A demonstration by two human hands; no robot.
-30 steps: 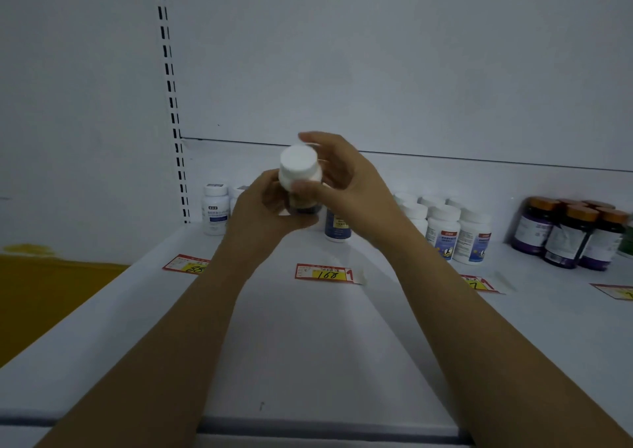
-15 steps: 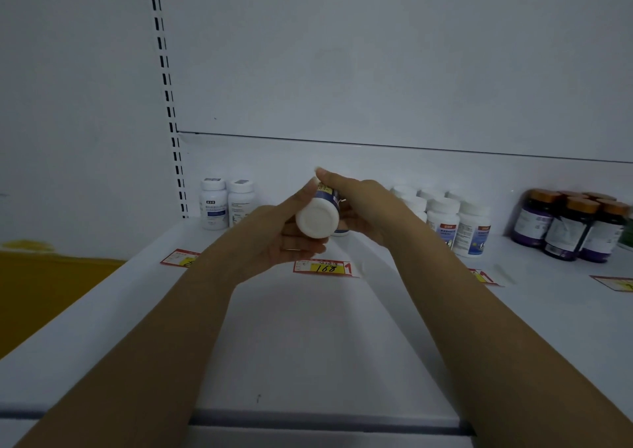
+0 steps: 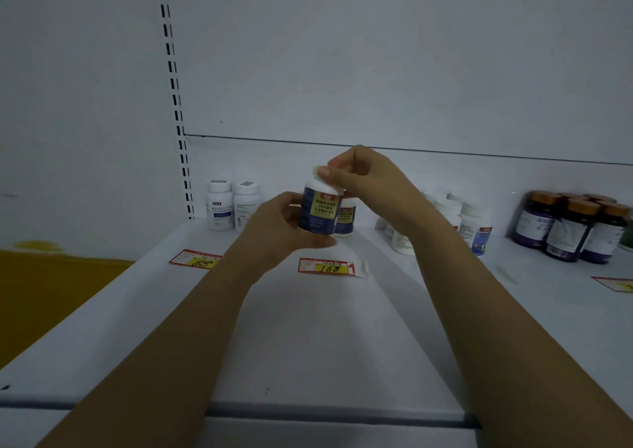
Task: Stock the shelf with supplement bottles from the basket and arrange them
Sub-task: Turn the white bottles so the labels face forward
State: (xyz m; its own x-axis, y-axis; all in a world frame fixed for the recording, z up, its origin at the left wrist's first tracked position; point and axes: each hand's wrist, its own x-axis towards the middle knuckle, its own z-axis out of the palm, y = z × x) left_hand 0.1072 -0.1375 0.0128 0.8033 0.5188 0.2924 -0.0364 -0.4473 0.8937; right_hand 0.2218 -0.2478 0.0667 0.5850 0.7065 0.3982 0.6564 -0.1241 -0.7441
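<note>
a blue-labelled supplement bottle (image 3: 320,213) is held upright just above the shelf (image 3: 308,338), close in front of a matching bottle (image 3: 346,220) that stands at the back, near the middle of the view. the left hand (image 3: 281,225) is curled round the lower body from nine o'clock, so this grip is closed on the bottle and appears to carry its weight. the right hand (image 3: 366,180) is brought over from one o'clock and the white cap is pinched between its fingertips, a narrow grip that is judged to steady or turn the bottle. the label is faced towards the camera, probably so that it can be squared with the bottle behind before it is set down. the price tag marked 168 (image 3: 327,267) lies on the shelf at six o'clock of the held bottle, which suggests that this lane is meant for the product. a pair of white bottles (image 3: 231,208) is grouped at nine o'clock behind a tag marked 88 (image 3: 195,259). more white bottles (image 3: 474,225) and dark bottles with orange caps (image 3: 575,231) are ranked at three o'clock, each kind kept to its own cluster. the basket is not seen.
</note>
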